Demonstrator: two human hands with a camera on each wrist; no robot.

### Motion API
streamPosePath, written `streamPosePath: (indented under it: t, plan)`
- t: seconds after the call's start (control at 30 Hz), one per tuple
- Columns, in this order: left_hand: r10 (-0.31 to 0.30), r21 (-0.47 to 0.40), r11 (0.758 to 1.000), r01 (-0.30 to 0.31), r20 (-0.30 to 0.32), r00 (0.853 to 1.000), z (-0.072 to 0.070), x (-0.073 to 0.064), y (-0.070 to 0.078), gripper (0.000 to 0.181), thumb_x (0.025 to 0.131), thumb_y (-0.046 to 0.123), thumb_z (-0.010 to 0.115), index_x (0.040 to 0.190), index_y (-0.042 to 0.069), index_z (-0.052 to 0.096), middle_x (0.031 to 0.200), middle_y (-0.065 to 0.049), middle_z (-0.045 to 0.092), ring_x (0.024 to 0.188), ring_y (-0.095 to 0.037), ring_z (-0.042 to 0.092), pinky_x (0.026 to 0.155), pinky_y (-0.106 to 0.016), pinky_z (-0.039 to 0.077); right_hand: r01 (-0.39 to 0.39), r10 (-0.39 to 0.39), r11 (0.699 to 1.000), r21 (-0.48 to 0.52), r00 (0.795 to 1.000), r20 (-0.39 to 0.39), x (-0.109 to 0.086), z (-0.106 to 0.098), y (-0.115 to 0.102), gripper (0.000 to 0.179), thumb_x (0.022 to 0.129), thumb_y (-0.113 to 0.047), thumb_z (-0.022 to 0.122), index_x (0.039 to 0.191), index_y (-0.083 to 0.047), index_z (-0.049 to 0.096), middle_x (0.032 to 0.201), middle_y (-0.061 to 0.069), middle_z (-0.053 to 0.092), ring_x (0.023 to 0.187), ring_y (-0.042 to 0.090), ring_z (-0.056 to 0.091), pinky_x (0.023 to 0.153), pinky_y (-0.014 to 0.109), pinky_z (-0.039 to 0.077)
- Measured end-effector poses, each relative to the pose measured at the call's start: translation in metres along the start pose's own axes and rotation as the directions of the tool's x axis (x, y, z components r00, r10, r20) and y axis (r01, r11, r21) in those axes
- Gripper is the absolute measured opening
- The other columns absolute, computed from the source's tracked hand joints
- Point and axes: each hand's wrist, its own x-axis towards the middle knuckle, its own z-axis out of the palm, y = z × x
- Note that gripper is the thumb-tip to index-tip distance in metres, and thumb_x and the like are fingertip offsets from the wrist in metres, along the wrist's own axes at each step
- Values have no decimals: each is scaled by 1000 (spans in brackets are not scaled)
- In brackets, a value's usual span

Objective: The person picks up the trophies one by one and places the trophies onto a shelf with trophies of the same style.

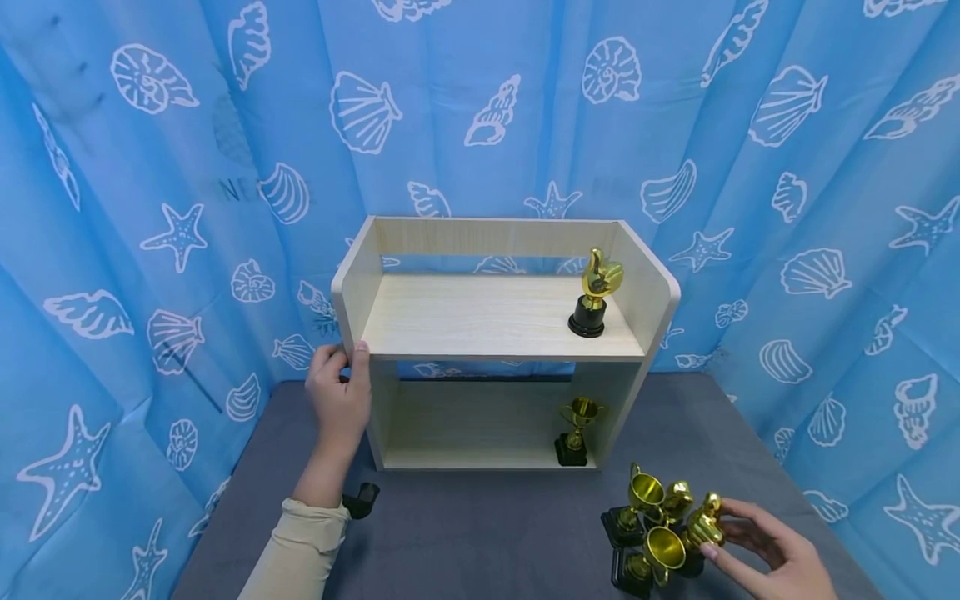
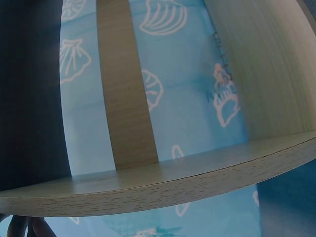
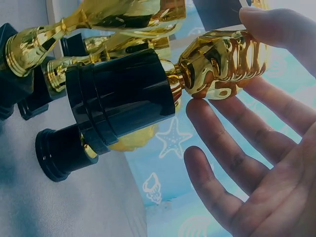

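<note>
Presently, right hand point(image 1: 776, 554): narrowed to a pinch on the gold head of the held trophy point(image 1: 705, 523), thumb on one side and fingers on the other; in the right wrist view the little finger stands apart from it.
Held trophy: a gold fist with raised thumb on a round black base, at the right end of a small cluster, in front of the shelf point(image 1: 465, 312) and to its right; whether its base touches the table point(image 1: 480, 542), I cannot tell.
Far cup point(image 1: 647, 490): gold, two-handled, on a square black base, at the left of the cluster.
Near cup point(image 1: 666, 547): the same kind, just beside the far cup, closer to the person.
Rear trophy point(image 1: 678, 498): its gold top shows between the far cup and the held trophy; its round base shows in the right wrist view.
Left hand point(image 1: 339, 396): holding the shelf by its left panel, thumb at the front edge, fingers bent along the outer side.
Shelf: pale wood, two levels, upright on the table.
Upper level: top trophy point(image 1: 596, 279), a gold thumb on a black base, upright near the right panel.
Lower level: low cup point(image 1: 581, 414), upright at the right end, near the front edge.
Left sleeve point(image 1: 296, 546): cream, with a black piece point(image 1: 362, 500) jutting beside the cuff.
Table: dark grey.
Curtain point(image 1: 480, 50): blue, with white shells and starfish, behind the shelf.
</note>
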Motion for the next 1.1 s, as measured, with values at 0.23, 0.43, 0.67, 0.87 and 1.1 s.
streamPosePath:
  t: [0.23, 0.43, 0.67, 0.87, 1.1]
  plan:
    - [4, -6, 1000, -4, 4, 1000, 1, 0, -1, 39, 106, 27, 65, 98, -9, 78, 106, -23, 63, 90, -26, 60, 69, -11, 40, -17, 17, 1000, -2, 1000, 2, -1, -3, -5, 49, 91, -9, 83, 134, 2, 64, 111, -37, 61, 91, -4, 70, 80, 23, 60]
    - [-13, -11, 1000, 13, 8, 1000, 1, -1, 0, 40, 106, 27, 65, 96, -9, 77, 106, -23, 63, 88, -25, 60, 69, -11, 41, -44, 44, 999, -11, 999, -5, -2, -5, -7, 49, 93, -13, 82, 136, 3, 63, 108, -37, 60, 90, -3, 70, 80, 21, 60]
    - [-33, -2, 999, 33, 12, 999, 0, -1, 2, 42, 107, 30, 65, 97, -9, 77, 108, -22, 63, 88, -25, 61, 69, -9, 41, -17, 16, 1000, -14, 999, -28, -3, -6, -9, 48, 93, -9, 81, 136, 3, 62, 109, -36, 60, 90, -9, 68, 80, 21, 59]
    - [-23, -4, 1000, 23, 6, 1000, 0, -1, -1, 41, 106, 29, 65, 96, -9, 77, 107, -22, 63, 87, -24, 61, 69, -9, 41, 12, -12, 1000, -2, 998, -69, -5, -5, -12, 47, 91, -3, 82, 134, 4, 63, 109, -34, 63, 90, -8, 68, 79, 19, 58]
    - [-11, -11, 1000, 11, -6, 1000, 2, -1, -2, 39, 106, 26, 65, 95, -9, 77, 107, -23, 63, 86, -24, 62, 68, -9, 42, 14, -13, 1000, 4, 996, -91, -8, -9, -16, 47, 90, -1, 82, 133, 4, 63, 109, -32, 63, 91, -8, 68, 79, 20, 59]
